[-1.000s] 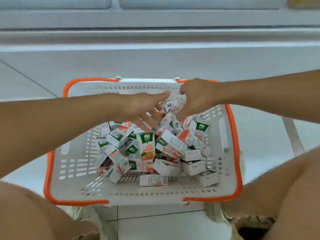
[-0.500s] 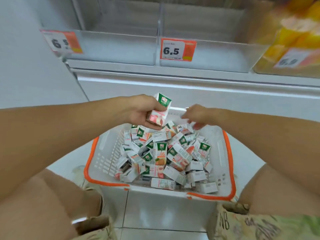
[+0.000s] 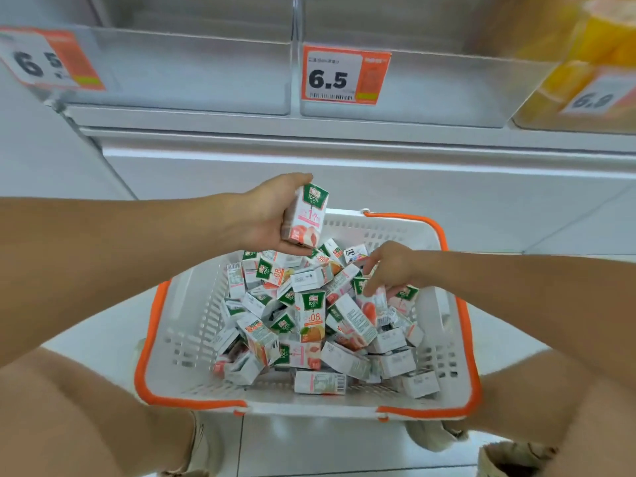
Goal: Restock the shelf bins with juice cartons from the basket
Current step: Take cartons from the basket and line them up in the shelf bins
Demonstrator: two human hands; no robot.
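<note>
A white basket with an orange rim sits on the floor between my knees, piled with several small juice cartons. My left hand holds one pink peach carton upright above the basket's far edge. My right hand reaches down into the pile on the right side, its fingers curled onto a peach carton. Two clear shelf bins with 6.5 price tags stand above, both without cartons inside.
A third bin at the upper right holds yellow-orange packs behind a 6.9 tag. A white shelf ledge runs below the bins. My knees flank the basket, and my shoes show under its front edge.
My left hand took a peach carton from the pile and lifted it above the basket. My right hand moved down into the right side of the pile. My view rose toward the bins.
</note>
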